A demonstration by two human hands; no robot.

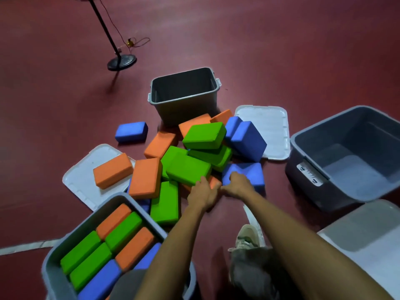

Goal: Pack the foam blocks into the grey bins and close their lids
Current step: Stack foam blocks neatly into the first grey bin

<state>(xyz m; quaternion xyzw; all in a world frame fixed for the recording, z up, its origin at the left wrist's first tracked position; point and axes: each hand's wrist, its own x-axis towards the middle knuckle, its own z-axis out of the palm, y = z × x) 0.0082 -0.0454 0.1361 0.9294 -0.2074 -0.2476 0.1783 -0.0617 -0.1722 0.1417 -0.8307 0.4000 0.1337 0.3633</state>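
Observation:
A heap of orange, green and blue foam blocks (188, 169) lies on the red floor. My left hand (202, 194) reaches into the heap's near edge and grips a small visible part of an orange block (214, 181), next to a green block (188, 171). My right hand (237, 185) curls over the near left corner of a blue block (249, 172). The near left grey bin (118, 200) holds a packed layer of blocks. The far grey bin (184, 100) and the right grey bin (303, 152) are empty. One blue block (131, 132) lies apart.
A white lid (78, 182) lies at the left under an orange block, another lid (272, 126) at the back right, and a third lid (357, 232) at the lower right. A black stand's base (121, 61) with a cable stands far left. My shoe (249, 237) is below my hands.

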